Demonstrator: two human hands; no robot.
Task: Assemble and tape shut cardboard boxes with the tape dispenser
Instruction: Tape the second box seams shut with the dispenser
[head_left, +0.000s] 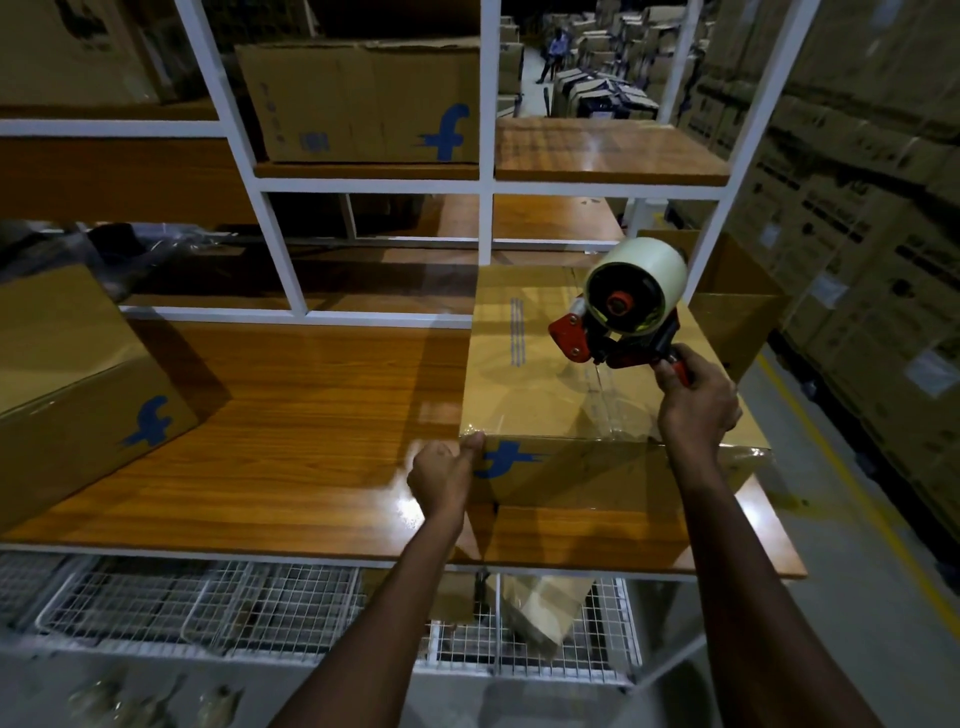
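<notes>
"How far along?"

"The box (571, 364) sits closed at the right end of the tabletop (311, 415), with clear tape glinting across its top. The right hand (696, 400) grips the tape dispenser (623, 306) just above it. The left hand (447, 473), fingers curled, thumbs the near corner — probably the last strip."

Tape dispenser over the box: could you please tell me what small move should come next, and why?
Probably lower the tape dispenser onto the box top and press the tape strand flat. The right hand holds it raised by its handle, the clear strand stretches down to the lid, and the left hand pins the near-left corner with its thumb.
</notes>
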